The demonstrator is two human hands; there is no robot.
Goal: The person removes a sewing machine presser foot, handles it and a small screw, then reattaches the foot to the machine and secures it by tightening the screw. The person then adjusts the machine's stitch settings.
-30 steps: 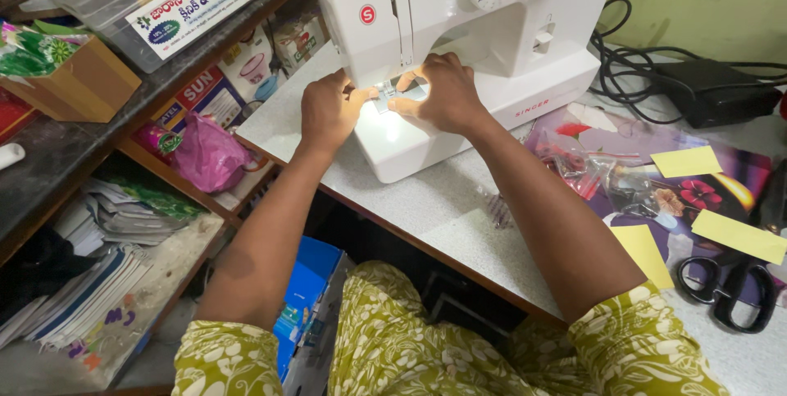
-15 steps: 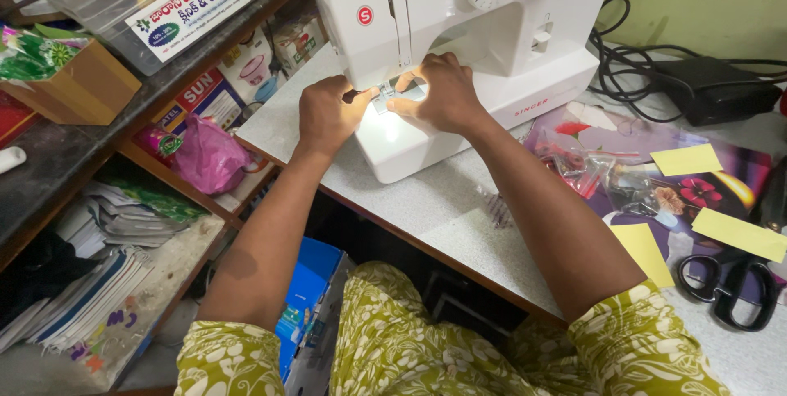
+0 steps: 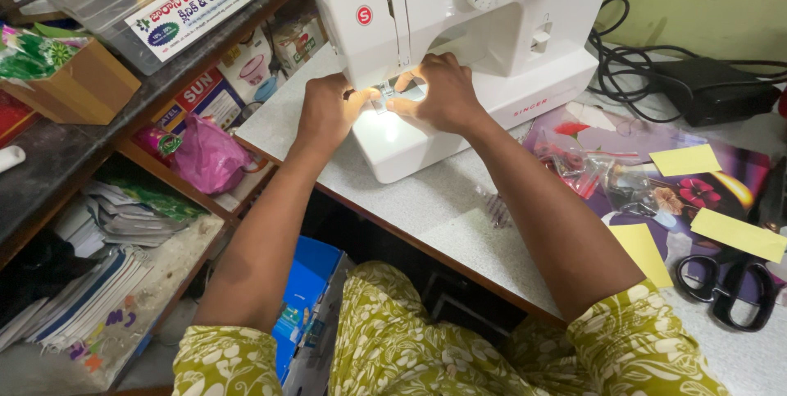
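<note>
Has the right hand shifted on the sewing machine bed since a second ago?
No. The right hand stays at the lit needle area of the white sewing machine, as before, and the left hand stays beside it.

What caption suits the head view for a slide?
Both hands, left hand and right hand, work at the needle area of a white sewing machine on a speckled table.

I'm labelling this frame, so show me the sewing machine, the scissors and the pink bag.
sewing machine point(image 3: 459, 43), head view, on its white front body.
scissors point(image 3: 730, 285), head view, on the black handles.
pink bag point(image 3: 209, 158), head view, on its crumpled middle.
</note>
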